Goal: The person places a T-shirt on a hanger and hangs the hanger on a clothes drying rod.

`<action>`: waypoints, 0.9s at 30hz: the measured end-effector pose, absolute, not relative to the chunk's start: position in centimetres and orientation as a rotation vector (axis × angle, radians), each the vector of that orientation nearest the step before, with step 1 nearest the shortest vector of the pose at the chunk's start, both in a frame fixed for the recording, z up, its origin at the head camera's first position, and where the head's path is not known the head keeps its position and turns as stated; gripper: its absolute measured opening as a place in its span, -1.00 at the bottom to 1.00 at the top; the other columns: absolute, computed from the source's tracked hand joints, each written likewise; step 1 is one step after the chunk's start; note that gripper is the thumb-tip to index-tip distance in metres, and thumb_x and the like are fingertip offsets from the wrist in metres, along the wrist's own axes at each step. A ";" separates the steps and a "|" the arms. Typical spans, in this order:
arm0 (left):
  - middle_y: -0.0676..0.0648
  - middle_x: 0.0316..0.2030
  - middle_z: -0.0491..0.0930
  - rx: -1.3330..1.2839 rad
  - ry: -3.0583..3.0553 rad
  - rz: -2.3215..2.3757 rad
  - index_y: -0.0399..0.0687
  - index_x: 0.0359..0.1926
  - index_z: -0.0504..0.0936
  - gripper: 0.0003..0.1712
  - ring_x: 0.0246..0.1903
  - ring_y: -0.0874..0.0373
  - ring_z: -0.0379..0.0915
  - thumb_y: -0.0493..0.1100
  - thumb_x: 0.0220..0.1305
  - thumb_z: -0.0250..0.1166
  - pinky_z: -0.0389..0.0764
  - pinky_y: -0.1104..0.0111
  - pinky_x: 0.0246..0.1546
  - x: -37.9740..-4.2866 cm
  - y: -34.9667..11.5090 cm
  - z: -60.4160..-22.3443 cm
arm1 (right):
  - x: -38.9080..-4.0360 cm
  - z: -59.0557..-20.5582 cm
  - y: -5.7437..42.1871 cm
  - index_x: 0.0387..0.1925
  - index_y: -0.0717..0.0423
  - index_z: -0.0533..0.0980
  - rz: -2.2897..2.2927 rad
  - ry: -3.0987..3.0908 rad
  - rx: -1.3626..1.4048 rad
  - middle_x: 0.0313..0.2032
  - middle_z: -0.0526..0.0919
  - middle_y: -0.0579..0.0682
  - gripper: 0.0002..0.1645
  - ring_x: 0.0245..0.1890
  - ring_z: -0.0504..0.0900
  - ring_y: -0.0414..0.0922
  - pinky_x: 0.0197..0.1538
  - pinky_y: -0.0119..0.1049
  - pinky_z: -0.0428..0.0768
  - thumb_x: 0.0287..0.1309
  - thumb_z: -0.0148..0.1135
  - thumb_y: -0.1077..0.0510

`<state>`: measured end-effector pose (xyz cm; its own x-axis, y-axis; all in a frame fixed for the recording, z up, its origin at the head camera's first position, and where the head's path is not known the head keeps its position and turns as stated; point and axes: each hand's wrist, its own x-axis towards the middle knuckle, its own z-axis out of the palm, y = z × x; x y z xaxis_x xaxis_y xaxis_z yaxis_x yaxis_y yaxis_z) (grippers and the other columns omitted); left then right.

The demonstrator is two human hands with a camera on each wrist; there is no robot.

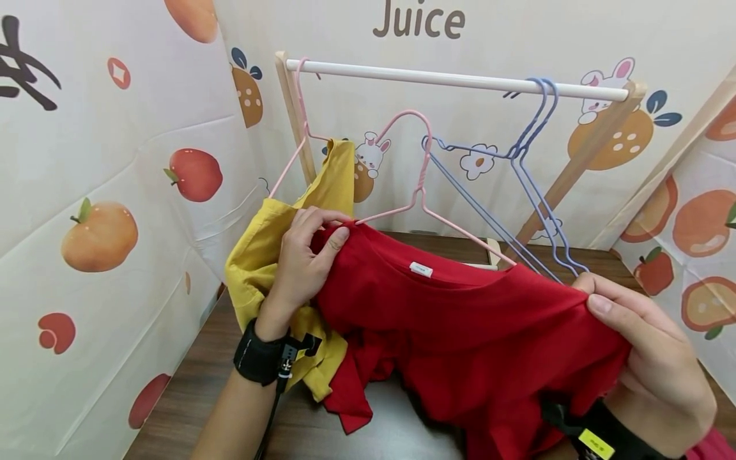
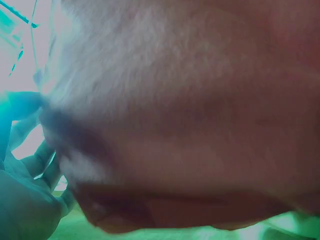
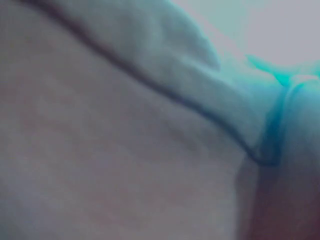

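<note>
A red long-sleeved top [image 1: 460, 326] is stretched between both hands, a small white label at its neckline. My left hand [image 1: 301, 259] pinches one shoulder between thumb and fingers. At the other shoulder, my right hand [image 1: 650, 345] grips the cloth, thumb on the near side. A pink wire hanger [image 1: 422, 182] sits inside the top; its hook rises out of the neck opening, below the rack's bar, and its arm ends are hidden by cloth. Blurred cloth [image 2: 190, 125] fills most of the left wrist view, and cloth [image 3: 100, 150] also fills the right wrist view.
Behind stands a rack with a white bar [image 1: 402, 74] and wooden legs. A yellow garment [image 1: 253, 268] hangs on another pink hanger [image 1: 301, 102] at its left, close by my left hand. Blue hangers [image 1: 520, 152] hang at the right. Printed cloth walls surround the wooden table [image 1: 190, 396].
</note>
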<state>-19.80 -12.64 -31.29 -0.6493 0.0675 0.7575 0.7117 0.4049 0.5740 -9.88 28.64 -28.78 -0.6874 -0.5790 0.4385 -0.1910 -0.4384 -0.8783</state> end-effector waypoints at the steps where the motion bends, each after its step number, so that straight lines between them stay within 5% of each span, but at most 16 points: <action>1: -0.02 -0.18 0.68 -0.654 -2.013 -1.260 -0.03 -0.05 0.73 -0.84 -0.09 0.11 0.45 -0.19 0.41 0.30 0.40 0.30 -0.02 -19.8 -12.7 -31.3 | -9.8 -28.8 28.7 0.00 0.45 0.37 -2.236 1.478 -1.060 -0.19 0.60 0.18 -0.32 -0.22 0.69 0.13 -0.43 0.00 0.54 0.39 -0.83 0.46; 9: -0.05 -0.13 0.62 -0.607 -2.044 -1.253 -0.04 -0.07 0.73 -0.84 0.01 0.10 0.45 -0.17 0.39 0.30 0.41 0.20 0.05 -19.8 -12.7 -31.3 | -9.0 -28.6 28.6 -0.01 0.41 0.37 -2.391 1.160 -0.864 -0.33 0.60 0.24 -0.24 -0.74 0.18 0.20 -0.81 -0.04 0.11 0.46 -0.92 0.25; 14: -0.06 -0.12 0.59 -0.592 -2.043 -1.246 -0.04 -0.08 0.73 -0.84 0.01 0.09 0.44 -0.17 0.39 0.30 0.39 0.19 0.05 -19.8 -12.7 -31.3 | -9.0 -28.6 28.6 -0.02 0.49 0.37 -2.471 1.136 -0.902 -0.34 0.59 0.29 -0.21 -0.72 0.39 0.23 -0.83 -0.02 0.16 0.45 -0.93 0.26; 20: -0.07 -0.13 0.59 -0.624 -2.030 -1.238 -0.08 -0.08 0.71 -0.85 -0.04 0.11 0.47 -0.21 0.39 0.30 0.48 0.20 0.07 -20.0 -12.6 -31.5 | -8.9 -28.8 28.7 -0.02 0.50 0.40 -2.581 1.268 -0.827 -0.32 0.65 0.33 -0.27 -0.45 0.67 0.25 -0.76 0.04 0.29 0.52 -0.82 0.26; 27: -0.05 -0.30 0.60 -0.679 -2.044 -1.207 -0.13 -0.12 0.70 -0.88 -0.20 0.16 0.52 -0.24 0.38 0.30 0.54 0.27 -0.06 -20.1 -12.3 -31.9 | -9.1 -28.3 27.4 -0.18 0.36 0.50 -2.701 1.747 -0.618 -0.49 0.65 0.13 -0.45 -0.52 0.66 0.08 -0.65 -0.11 0.47 0.58 -0.51 0.29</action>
